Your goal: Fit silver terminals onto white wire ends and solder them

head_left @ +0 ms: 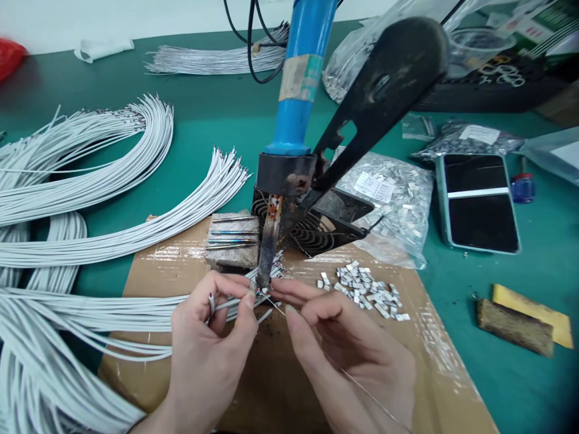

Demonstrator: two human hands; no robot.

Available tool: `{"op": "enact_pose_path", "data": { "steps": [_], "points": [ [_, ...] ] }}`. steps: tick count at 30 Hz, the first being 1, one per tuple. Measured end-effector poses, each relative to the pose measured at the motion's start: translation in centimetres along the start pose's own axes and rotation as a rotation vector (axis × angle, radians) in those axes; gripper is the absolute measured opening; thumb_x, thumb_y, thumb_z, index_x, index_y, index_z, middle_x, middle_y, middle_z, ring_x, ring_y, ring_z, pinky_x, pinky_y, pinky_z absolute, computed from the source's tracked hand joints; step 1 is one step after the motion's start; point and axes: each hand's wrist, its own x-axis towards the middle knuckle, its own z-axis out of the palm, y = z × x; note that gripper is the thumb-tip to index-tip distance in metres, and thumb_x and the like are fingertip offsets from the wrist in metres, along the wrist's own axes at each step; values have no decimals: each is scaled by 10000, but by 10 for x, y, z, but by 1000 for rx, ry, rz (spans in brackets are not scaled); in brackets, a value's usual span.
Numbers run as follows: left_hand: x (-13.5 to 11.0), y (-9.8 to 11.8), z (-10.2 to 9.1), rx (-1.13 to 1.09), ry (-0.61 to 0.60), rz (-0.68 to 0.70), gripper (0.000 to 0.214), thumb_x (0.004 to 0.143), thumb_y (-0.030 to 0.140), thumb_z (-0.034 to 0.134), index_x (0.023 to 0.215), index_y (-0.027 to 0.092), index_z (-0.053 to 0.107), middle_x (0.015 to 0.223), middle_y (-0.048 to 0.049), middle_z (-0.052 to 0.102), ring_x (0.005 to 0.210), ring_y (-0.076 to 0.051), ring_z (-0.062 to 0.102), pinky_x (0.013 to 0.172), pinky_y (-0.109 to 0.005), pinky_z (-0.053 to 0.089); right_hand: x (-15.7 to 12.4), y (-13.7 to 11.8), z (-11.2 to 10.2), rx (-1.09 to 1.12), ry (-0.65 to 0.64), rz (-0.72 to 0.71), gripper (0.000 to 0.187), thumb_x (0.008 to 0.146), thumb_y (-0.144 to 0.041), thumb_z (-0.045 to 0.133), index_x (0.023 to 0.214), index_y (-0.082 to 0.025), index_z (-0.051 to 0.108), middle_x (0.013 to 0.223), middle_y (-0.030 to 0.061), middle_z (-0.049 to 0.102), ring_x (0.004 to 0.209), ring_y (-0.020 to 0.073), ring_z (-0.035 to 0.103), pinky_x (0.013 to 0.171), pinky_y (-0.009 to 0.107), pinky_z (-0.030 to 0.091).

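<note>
My left hand point(212, 337) is closed in a pinch on a thin white cable point(226, 303), its stripped end held up to the tip of a soldering iron point(269, 241). The iron has a blue handle point(301, 84) and hangs tip-down in a black stand point(362, 114). My right hand point(348, 349) pinches a thin solder wire point(362, 389) and brings its end to the same tip. Both hands rest over a taped cardboard sheet point(434, 361).
Bundles of white cables point(81, 175) lie at the left. A pile of small metal parts point(366, 289) sits on the cardboard, bags of them point(393, 205) behind. A phone point(477, 202), a sponge block point(515, 325) and a small fan point(316, 229) are at the right.
</note>
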Motion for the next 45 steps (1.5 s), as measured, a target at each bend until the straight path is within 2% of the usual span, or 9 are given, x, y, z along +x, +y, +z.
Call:
{"op": "enact_pose_path", "data": {
  "steps": [3,6,11,15,24,29,32,34,45],
  "points": [
    [-1,3,2,-35,54,4,135,818,197,720,705,215,650,846,18,743,693,-99,662,570,-138,481,0,-1,0,-2,1,-1,219,879,-194,716,689,-253,625,1034,-14,838,947,151,799,860,208,610],
    [0,2,0,-54,7,29,141,829,175,719,708,214,658,823,24,744,631,-85,640,561,-135,489,0,-1,1,13,-1,1,217,872,-180,719,693,-255,624,1023,-22,838,959,148,798,861,205,612],
    [5,-5,-10,-9,-98,65,145,884,175,711,748,220,684,861,2,760,705,-110,694,528,-117,491,3,0,0,21,-14,-40,224,886,-167,716,697,-251,630,1025,-37,837,970,118,795,872,158,600],
    [4,-6,-12,7,-85,74,159,892,177,715,743,222,680,863,1,753,803,-125,716,574,-101,511,5,3,-3,7,-79,-98,220,888,-128,711,723,-255,640,1048,-57,838,962,98,801,864,129,600],
    [6,-2,-10,-1,-81,84,157,878,179,720,730,217,682,839,2,750,763,-124,704,572,-109,518,4,0,0,9,-34,-79,223,876,-124,713,710,-252,636,1037,-58,839,947,104,800,870,150,599],
    [3,1,-8,8,-10,53,157,847,189,737,705,209,673,829,-2,740,749,-125,693,549,-113,500,4,-1,-2,1,-34,-62,218,877,-140,721,704,-249,646,1024,-16,842,967,153,804,864,212,621],
    [4,0,-9,8,-70,48,143,854,184,734,723,205,681,838,-9,752,689,-115,685,520,-122,491,4,-1,-3,-5,-36,-59,217,881,-153,722,699,-241,643,1022,17,843,963,181,807,865,247,629],
    [5,-1,-9,-6,-99,45,137,854,170,730,729,204,684,837,-10,759,649,-107,677,529,-130,506,4,-1,-3,-15,-55,-62,219,878,-151,727,695,-238,644,1018,23,843,962,184,807,868,249,629],
    [1,6,-2,-83,-23,17,130,811,159,743,712,209,676,808,18,747,635,-88,661,550,-123,500,5,-1,-2,2,-39,-80,208,870,-154,746,694,-228,663,1004,47,845,935,201,816,825,251,647]
  ]
}}
